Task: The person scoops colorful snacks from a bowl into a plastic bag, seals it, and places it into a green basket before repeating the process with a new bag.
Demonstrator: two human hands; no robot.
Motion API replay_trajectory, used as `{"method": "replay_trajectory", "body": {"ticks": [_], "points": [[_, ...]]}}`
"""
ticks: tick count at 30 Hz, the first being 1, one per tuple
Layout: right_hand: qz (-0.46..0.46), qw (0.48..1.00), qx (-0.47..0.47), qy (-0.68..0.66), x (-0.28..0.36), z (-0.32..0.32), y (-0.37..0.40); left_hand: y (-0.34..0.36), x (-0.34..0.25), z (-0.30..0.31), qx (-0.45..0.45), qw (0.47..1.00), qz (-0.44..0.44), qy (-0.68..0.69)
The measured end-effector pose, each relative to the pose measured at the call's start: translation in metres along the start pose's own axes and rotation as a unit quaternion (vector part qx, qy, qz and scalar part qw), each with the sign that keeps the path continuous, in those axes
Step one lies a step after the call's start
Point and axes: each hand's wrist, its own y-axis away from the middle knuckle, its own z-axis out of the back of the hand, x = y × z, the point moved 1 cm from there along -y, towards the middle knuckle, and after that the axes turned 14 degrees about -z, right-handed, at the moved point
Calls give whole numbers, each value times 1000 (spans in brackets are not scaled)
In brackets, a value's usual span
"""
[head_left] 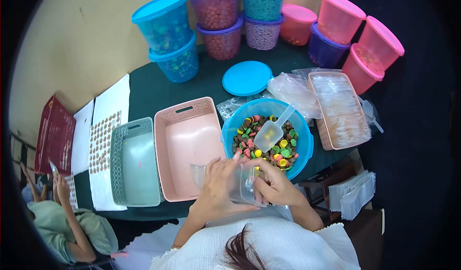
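Note:
Between my hands, close to my chest, is a clear plastic bag [247, 182]. My left hand [216, 186] grips it from the left side, thumb and fingers bent around it. Curled fingers of my right hand [276, 183] hold its right edge. Just beyond my hands stands a blue tub [308, 147] of brown, yellow, green and pink candies [283, 152]. A translucent scoop [269, 134] lies on the candies with a few yellow pieces in it. My hands partly cover the tub's near rim and the corner of a pink basket [187, 140].
Left of the pink basket sits a green basket [137, 169]. A basket of clear bags [341, 106] is at the right. Lidded tubs [216, 15] line the back, near a blue lid [247, 78]. Another person [67, 227] works at lower left beside sheets of small brown pieces [105, 135].

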Motion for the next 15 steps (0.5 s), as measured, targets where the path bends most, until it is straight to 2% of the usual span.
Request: {"method": "replay_trajectory", "body": {"ticks": [1, 3, 4, 5, 6, 8, 9, 11, 13, 15], "points": [[5, 999, 38, -15, 0, 3, -2, 3, 0, -3, -3, 1000, 9, -8], [50, 998, 34, 33, 9, 28, -3, 17, 4, -11, -73, 995, 57, 43], [118, 983, -57, 125, 10, 46, -10, 21, 4, -13, -76, 994, 65, 37], [189, 912, -164, 326, 25, 64, -16, 26, 4, -14, -106, 989, 81, 57], [196, 825, -218, 484, 30, 79, -27, 30, 2, -17, -137, 983, 97, 78], [167, 661, -247, 689, 18, 110, -54, 38, -3, -25, -153, 979, 110, 82], [174, 659, -237, 692, 15, 117, -57, 41, -5, -29, -160, 976, 118, 90], [124, 603, -136, 776, 9, 124, -62, 46, -12, -35, -165, 972, 134, 101], [164, 600, -96, 777, 11, 123, -57, 49, -22, -42, -173, 966, 154, 117], [66, 592, 10, 803, 20, 123, -56, 43, -25, -43, -125, 974, 158, 101]]}}
